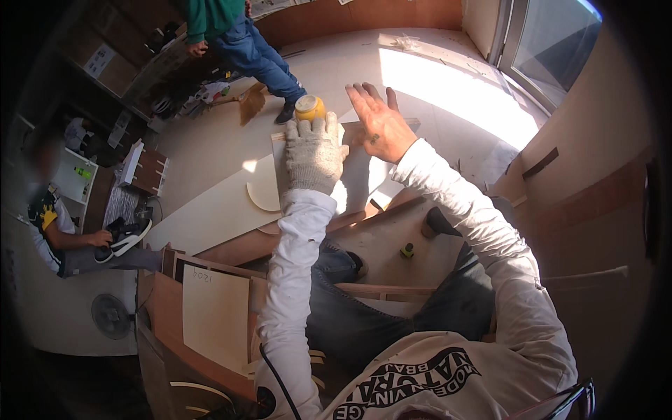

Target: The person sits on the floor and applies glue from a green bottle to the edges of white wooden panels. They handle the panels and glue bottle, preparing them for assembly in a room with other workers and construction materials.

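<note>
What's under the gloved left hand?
Pale board shows beside the left hand, with a yellow object just past its fingers; whatever lies directly beneath is covered.

Two hands of the wearer appear at upper centre of the frame: one gloved left hand (313,150) and one bare right hand (384,129). There is one yellow tub (309,108) at upper centre. Two other people are in view: one standing person (245,45) at upper left, one seated person (59,227) at far left. One rectangular pale panel (215,311) and one round grille (110,315) show at lower left, and one glass pane (553,52) at upper right.
</note>
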The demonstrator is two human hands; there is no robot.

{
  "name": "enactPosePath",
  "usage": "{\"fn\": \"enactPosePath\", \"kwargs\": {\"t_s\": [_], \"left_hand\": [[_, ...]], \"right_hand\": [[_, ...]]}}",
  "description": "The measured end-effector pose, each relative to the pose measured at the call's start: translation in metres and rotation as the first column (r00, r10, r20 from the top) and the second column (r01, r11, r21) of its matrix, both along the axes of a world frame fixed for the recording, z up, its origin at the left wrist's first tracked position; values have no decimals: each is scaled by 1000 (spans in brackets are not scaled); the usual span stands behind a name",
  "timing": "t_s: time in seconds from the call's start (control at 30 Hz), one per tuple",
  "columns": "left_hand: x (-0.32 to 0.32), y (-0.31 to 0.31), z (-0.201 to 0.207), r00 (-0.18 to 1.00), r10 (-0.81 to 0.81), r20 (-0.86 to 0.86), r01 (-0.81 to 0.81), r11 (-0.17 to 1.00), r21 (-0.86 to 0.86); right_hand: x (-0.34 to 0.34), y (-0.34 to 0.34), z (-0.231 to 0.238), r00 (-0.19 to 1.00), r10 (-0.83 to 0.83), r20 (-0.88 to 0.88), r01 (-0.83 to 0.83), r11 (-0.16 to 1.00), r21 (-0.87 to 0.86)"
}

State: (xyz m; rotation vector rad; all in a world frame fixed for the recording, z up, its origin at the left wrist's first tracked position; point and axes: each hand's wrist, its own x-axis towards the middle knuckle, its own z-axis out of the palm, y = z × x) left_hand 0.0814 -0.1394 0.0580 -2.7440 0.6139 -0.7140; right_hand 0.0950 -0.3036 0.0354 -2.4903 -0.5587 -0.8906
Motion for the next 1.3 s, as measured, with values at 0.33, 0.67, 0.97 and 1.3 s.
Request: {"fn": "enactPosePath", "kwargs": {"t_s": [0.33,0.67,0.97,1.3], "left_hand": [[28,12,2,997,83,-8,-81,989,126],[2,24,-17,959,-173,223,165,985,52],[-24,19,-18,999,6,45,-10,997,71],[-22,5,-10,993,-13,114,10,999,34]], "right_hand": [[-89,-89,-379,184,-76,-980,967,-167,195],[-142,-43,-330,289,760,-583,479,-642,-599],[-155,-38,-484,623,630,-464,527,-776,-348],[-154,-28,-478,455,638,-622,814,-15,580]]}}
